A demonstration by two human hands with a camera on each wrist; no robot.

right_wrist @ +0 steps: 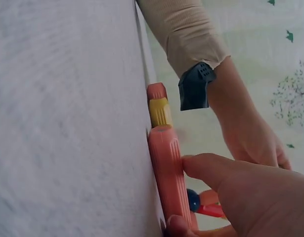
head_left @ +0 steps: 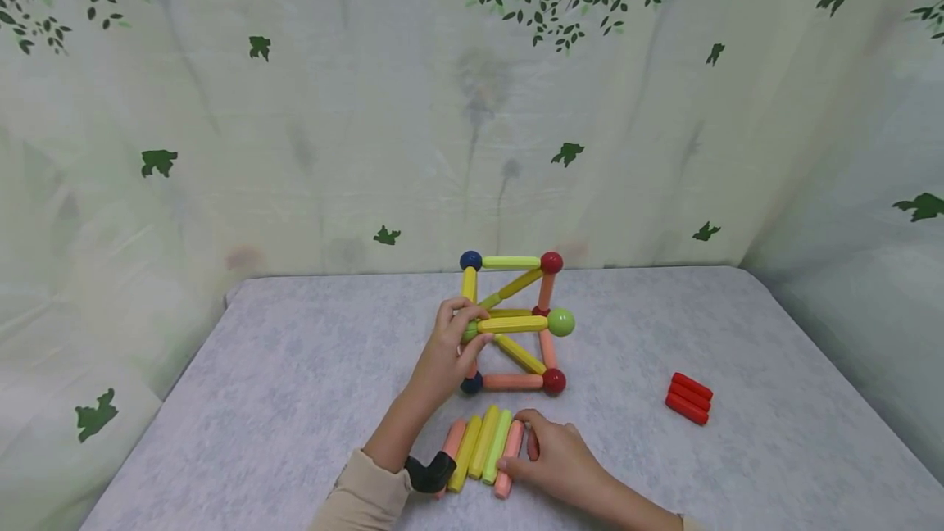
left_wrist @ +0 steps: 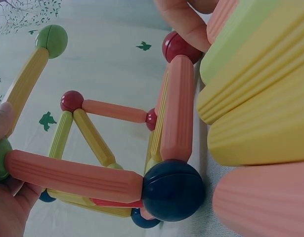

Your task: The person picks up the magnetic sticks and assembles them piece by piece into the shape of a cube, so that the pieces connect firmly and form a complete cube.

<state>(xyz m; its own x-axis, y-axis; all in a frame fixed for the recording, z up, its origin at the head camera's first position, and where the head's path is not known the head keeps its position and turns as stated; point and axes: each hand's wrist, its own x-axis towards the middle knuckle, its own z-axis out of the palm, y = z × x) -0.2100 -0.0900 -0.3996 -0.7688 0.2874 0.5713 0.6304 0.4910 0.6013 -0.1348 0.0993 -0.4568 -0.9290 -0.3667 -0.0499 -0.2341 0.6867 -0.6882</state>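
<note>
A frame of magnetic rods and balls [head_left: 512, 382] stands on the table, with blue and red balls at its corners. My left hand [head_left: 442, 351] grips a green ball [left_wrist: 0, 159] at its raised near side. From that ball a yellow rod [head_left: 512, 324] runs right to another green ball [head_left: 561, 322]. In front of the frame lies a row of loose rods, pink, yellow and light green [head_left: 497, 447]. My right hand [head_left: 560, 457] pinches the pink rod [head_left: 510, 465] at the row's right end between thumb and finger.
Several short red rods [head_left: 689, 398] lie together on the right side of the table [head_left: 310, 375]. A black camera mount [head_left: 431, 474] on the left wrist hangs over the row's left end. Behind the table hangs a leaf-patterned curtain [head_left: 413, 121].
</note>
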